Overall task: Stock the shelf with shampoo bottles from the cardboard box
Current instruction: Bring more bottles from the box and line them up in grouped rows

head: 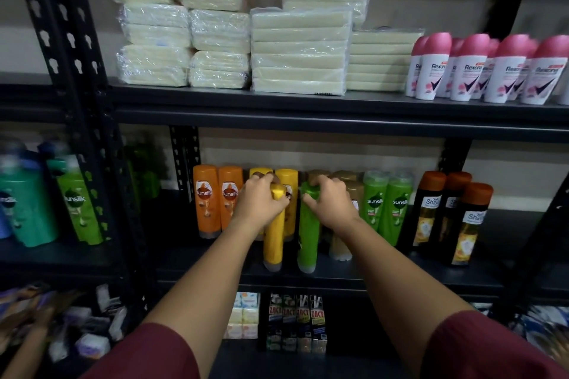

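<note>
Two dark red sleeves (147,354) are closest, and the bare forearms reach to the middle shelf (338,278). The left hand (261,201) grips the top of a yellow shampoo bottle (273,240), fingers curled around it. The right hand (331,200) grasps a green shampoo bottle (308,237) the same way. Both bottles stand at the shelf's front (side by side), before the orange bottles (217,200) and other green bottles (388,203).

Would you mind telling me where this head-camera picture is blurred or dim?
Head view: sharpest around the yellow shampoo bottle and green shampoo bottle; the pink-capped white deodorant bottles and teal bottle at the edges are smeared; lower shelves dim; uprights bowed.
</note>
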`<state>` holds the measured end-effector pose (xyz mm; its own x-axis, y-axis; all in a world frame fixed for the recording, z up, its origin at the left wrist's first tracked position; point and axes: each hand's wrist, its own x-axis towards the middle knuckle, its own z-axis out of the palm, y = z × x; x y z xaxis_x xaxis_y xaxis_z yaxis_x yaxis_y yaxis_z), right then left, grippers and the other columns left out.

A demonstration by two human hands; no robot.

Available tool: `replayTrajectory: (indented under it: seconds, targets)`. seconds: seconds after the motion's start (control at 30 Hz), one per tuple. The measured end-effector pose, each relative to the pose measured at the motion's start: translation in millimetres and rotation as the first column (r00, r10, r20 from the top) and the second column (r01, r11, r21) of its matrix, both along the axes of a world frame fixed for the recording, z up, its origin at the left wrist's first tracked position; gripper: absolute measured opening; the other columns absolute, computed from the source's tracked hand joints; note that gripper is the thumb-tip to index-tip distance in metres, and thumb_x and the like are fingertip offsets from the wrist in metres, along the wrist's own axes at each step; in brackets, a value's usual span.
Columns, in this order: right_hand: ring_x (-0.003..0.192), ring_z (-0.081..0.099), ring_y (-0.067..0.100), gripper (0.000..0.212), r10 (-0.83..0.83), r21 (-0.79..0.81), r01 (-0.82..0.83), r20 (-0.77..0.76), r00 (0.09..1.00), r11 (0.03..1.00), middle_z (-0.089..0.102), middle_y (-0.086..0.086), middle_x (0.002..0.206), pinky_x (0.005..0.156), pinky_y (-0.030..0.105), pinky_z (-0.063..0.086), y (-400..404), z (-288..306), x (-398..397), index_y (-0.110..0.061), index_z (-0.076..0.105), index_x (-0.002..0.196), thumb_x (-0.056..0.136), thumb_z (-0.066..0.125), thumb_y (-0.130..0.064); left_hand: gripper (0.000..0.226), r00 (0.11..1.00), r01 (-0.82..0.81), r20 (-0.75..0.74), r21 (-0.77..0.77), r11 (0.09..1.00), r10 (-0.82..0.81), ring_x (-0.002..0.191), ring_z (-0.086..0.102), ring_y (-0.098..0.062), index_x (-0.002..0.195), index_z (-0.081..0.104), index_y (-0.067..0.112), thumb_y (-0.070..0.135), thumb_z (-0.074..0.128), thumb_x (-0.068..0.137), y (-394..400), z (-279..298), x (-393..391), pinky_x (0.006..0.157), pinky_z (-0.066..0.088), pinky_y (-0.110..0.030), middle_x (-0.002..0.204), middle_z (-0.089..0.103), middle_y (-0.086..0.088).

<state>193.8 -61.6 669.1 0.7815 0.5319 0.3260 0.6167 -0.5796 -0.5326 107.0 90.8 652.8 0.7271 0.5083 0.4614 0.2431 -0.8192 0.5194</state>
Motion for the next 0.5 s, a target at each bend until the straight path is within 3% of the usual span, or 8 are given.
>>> replayTrajectory:
  seconds: [0.1,0.27,0.37,0.5]
  targets:
    - [0.118,0.055,0.031,0.043,0.024,-0.015,-0.024,-0.025,0.999,1.0,0.053,0.016,0.133,0.094,0.032,0.044,-1.9,3.3,4.3,-0.012,0.056,0.133,0.095,0.065,-0.03,0.05,0.998,0.059,-0.003,-0.023,0.998,-0.059,0.107,0.059,-0.025,0.126,0.065,0.017,0.035,0.077,0.081,4.2,3.3,-0.3,0.079,0.046,-0.027,0.119,0.059,-0.007]
    - [0.119,0.056,0.032,0.057,0.025,-0.056,-0.027,-0.026,0.999,0.998,0.053,0.015,0.132,0.098,0.04,0.049,-1.8,6.3,5.0,-0.014,0.053,0.136,0.09,0.074,-0.04,0.063,0.999,0.013,-0.044,-0.024,1.0,-0.014,0.112,0.058,-0.027,0.131,0.06,0.017,0.052,0.078,0.082,4.3,3.0,6.1,0.085,0.049,-0.032,0.125,0.057,-0.008]
    - [0.113,0.061,0.033,0.051,0.036,-0.058,-0.038,-0.027,0.999,0.998,0.056,0.016,0.131,0.095,0.043,0.053,-1.0,3.9,7.7,-0.013,0.054,0.136,0.092,0.073,-0.031,0.054,0.999,0.015,-0.03,-0.025,1.0,-0.016,0.098,0.064,-0.025,0.124,0.064,0.015,0.045,0.079,0.082,6.3,4.9,8.9,0.078,0.056,-0.035,0.115,0.064,-0.008]
    - [0.117,0.056,0.033,0.043,0.124,-0.094,-0.126,-0.029,0.992,0.988,0.051,0.017,0.134,0.095,0.035,0.047,-4.1,2.4,14.0,-0.016,0.05,0.139,0.097,0.062,-0.015,0.048,0.996,0.058,-0.063,-0.051,0.997,-0.061,0.076,0.063,-0.015,0.125,0.066,0.016,0.032,0.079,0.082,12.7,7.8,9.4,0.064,0.051,-0.027,0.105,0.065,-0.004]
